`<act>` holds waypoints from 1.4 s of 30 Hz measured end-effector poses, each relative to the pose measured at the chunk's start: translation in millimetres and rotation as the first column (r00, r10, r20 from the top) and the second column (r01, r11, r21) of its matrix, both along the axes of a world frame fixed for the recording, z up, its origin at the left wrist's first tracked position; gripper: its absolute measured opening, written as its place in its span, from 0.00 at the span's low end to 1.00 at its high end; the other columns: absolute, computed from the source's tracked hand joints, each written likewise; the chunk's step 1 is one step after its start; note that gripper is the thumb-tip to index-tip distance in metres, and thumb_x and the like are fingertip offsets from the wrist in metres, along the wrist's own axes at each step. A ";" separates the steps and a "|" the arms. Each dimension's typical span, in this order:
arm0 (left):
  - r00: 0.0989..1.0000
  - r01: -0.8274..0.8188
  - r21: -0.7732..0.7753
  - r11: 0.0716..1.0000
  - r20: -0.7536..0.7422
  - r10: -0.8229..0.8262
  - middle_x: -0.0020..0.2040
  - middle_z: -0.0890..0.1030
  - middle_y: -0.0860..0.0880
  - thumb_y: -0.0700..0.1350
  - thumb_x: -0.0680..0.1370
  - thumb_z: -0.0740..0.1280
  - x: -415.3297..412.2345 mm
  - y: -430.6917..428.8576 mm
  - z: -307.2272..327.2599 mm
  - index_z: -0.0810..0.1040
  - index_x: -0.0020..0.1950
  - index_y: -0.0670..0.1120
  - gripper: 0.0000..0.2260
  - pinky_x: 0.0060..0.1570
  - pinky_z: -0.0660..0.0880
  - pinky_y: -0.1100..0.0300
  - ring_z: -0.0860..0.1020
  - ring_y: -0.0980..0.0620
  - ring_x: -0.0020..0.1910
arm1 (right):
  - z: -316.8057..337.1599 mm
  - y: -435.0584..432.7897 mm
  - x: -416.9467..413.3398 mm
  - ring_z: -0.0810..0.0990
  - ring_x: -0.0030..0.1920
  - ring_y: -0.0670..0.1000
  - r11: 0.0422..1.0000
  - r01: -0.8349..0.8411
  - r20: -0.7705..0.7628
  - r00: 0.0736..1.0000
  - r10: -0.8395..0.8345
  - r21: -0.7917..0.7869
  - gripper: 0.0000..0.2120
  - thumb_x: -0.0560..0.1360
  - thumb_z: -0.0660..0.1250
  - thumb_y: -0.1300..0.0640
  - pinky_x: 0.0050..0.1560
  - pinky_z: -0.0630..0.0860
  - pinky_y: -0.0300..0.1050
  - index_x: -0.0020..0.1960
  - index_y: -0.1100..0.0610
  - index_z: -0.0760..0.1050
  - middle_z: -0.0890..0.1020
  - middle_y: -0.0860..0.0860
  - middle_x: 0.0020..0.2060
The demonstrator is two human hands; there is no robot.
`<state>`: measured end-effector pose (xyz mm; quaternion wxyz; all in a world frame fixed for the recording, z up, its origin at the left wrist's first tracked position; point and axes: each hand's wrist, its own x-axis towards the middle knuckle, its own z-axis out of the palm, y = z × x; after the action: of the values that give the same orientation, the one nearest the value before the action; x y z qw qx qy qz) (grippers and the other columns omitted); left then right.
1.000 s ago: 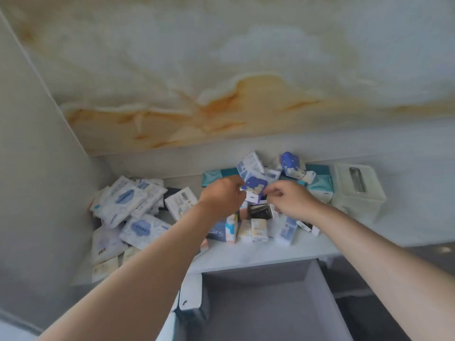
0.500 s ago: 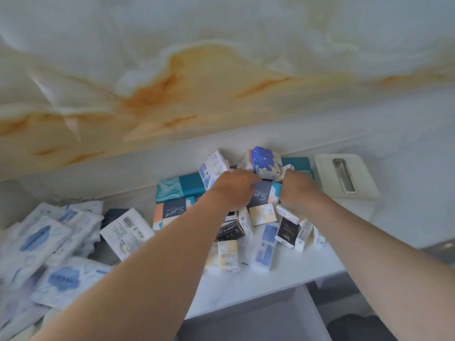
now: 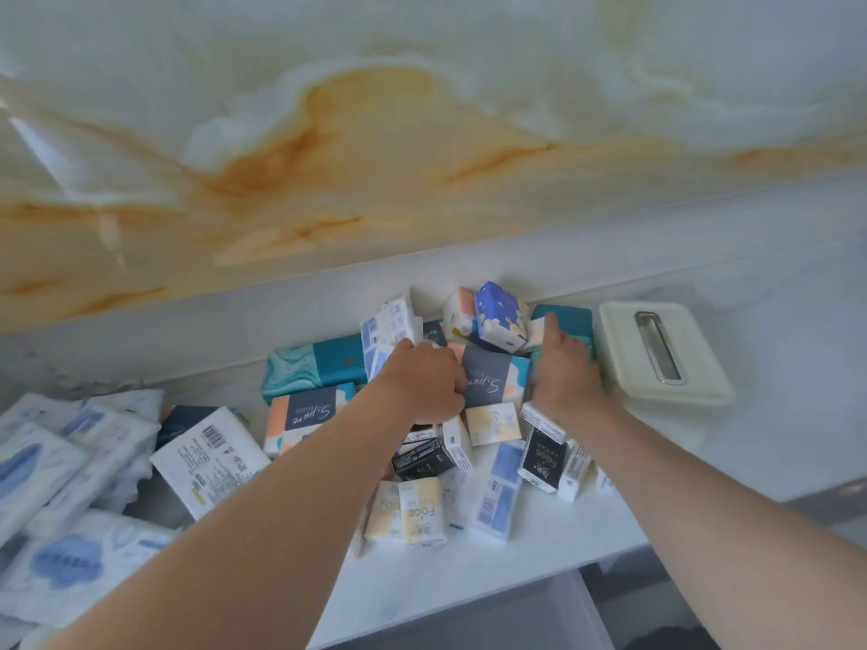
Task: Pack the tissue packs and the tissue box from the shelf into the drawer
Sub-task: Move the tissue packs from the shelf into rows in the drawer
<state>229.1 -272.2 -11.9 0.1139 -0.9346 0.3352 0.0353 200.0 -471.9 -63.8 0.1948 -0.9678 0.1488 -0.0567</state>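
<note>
A heap of tissue packs lies on the white shelf (image 3: 469, 570). In its middle sits a grey-and-orange S.pure tissue pack (image 3: 492, 380). My left hand (image 3: 422, 382) is curled on that pack's left end, and my right hand (image 3: 565, 375) presses flat against its right end, fingertips reaching a teal pack (image 3: 563, 316). A small blue pack (image 3: 497, 316) rests on top, behind the hands. The white tissue box (image 3: 619, 358) with a slot in its lid stands just right of my right hand. Only the grey drawer's (image 3: 516, 616) top edge shows below the shelf.
A long teal pack (image 3: 323, 368) and a second S.pure pack (image 3: 305, 410) lie left of my left hand. Large white soft packs (image 3: 70, 462) fill the far left. Small Face packs (image 3: 413, 509) lie near the shelf's front edge. A marble wall rises behind.
Both hands have gone deeper into the heap and spread apart onto the two ends of the S.pure pack. The view has shifted right and closer to the shelf.
</note>
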 end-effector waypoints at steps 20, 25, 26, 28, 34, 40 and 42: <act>0.990 -0.096 -0.629 0.772 -0.140 0.009 0.69 0.70 0.48 0.52 0.73 0.72 -0.7 -56.8 -13.7 0.57 0.78 0.52 0.37 0.62 0.70 0.49 0.70 0.46 0.66 | 37.6 -13.3 -10.1 0.80 0.57 0.58 0.994 -0.051 0.255 0.967 0.025 0.097 0.21 0.74 0.71 0.62 0.53 0.77 0.48 0.64 0.49 0.77 0.83 0.53 0.56; 0.988 -0.059 -0.845 0.532 -0.127 -0.092 0.73 0.63 0.52 0.53 0.66 0.78 -18.7 -47.7 8.9 0.55 0.78 0.55 0.46 0.55 0.76 0.52 0.75 0.50 0.62 | 95.1 20.0 -29.1 0.80 0.56 0.56 0.999 -0.006 0.322 0.946 0.019 -0.041 0.16 0.76 0.67 0.54 0.47 0.71 0.45 0.62 0.44 0.78 0.84 0.48 0.54; 0.991 -0.042 -0.870 0.491 -0.098 -0.090 0.73 0.63 0.53 0.53 0.65 0.78 -23.1 -43.5 15.3 0.55 0.78 0.54 0.47 0.53 0.77 0.51 0.76 0.50 0.61 | 105.6 30.1 -32.7 0.80 0.55 0.57 0.999 -0.013 0.359 0.933 0.030 -0.051 0.15 0.76 0.66 0.52 0.46 0.71 0.45 0.62 0.44 0.78 0.84 0.49 0.53; 0.998 -0.030 -0.908 0.418 -0.047 -0.031 0.72 0.63 0.51 0.50 0.65 0.77 -30.2 -30.2 28.2 0.57 0.78 0.52 0.46 0.54 0.77 0.51 0.74 0.49 0.63 | 121.2 52.3 -37.2 0.81 0.54 0.57 0.997 -0.059 0.437 0.897 0.071 -0.040 0.15 0.76 0.66 0.49 0.48 0.73 0.46 0.63 0.44 0.78 0.85 0.49 0.52; 0.978 -0.001 -0.911 0.413 0.085 0.192 0.65 0.68 0.48 0.52 0.65 0.74 -43.2 56.8 51.8 0.65 0.72 0.49 0.38 0.61 0.72 0.52 0.71 0.48 0.64 | 123.2 117.6 -30.9 0.78 0.59 0.49 0.870 -0.469 0.576 0.757 0.308 0.150 0.17 0.76 0.71 0.51 0.57 0.68 0.35 0.64 0.51 0.78 0.81 0.48 0.58; 0.882 -0.133 -0.924 0.358 0.055 0.468 0.59 0.69 0.52 0.52 0.65 0.74 -60.5 157.3 50.9 0.67 0.66 0.50 0.32 0.61 0.69 0.55 0.68 0.53 0.60 | 105.6 197.5 -25.8 0.72 0.61 0.44 0.755 -0.592 0.610 0.718 0.335 0.282 0.22 0.78 0.55 0.40 0.61 0.67 0.37 0.60 0.55 0.76 0.71 0.49 0.59; 0.813 -0.202 -0.889 0.411 0.081 0.576 0.58 0.71 0.52 0.55 0.65 0.73 -61.9 191.9 43.4 0.68 0.66 0.52 0.31 0.60 0.68 0.53 0.67 0.52 0.60 | 91.7 216.5 -18.9 0.72 0.65 0.49 0.776 -0.554 0.456 0.799 0.393 0.302 0.19 0.81 0.57 0.44 0.63 0.67 0.43 0.66 0.54 0.72 0.71 0.51 0.64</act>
<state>167.2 -80.3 31.6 -0.3071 -0.9062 0.0472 -0.2868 181.0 -255.5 28.0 0.4309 -0.8794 -0.1346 -0.1513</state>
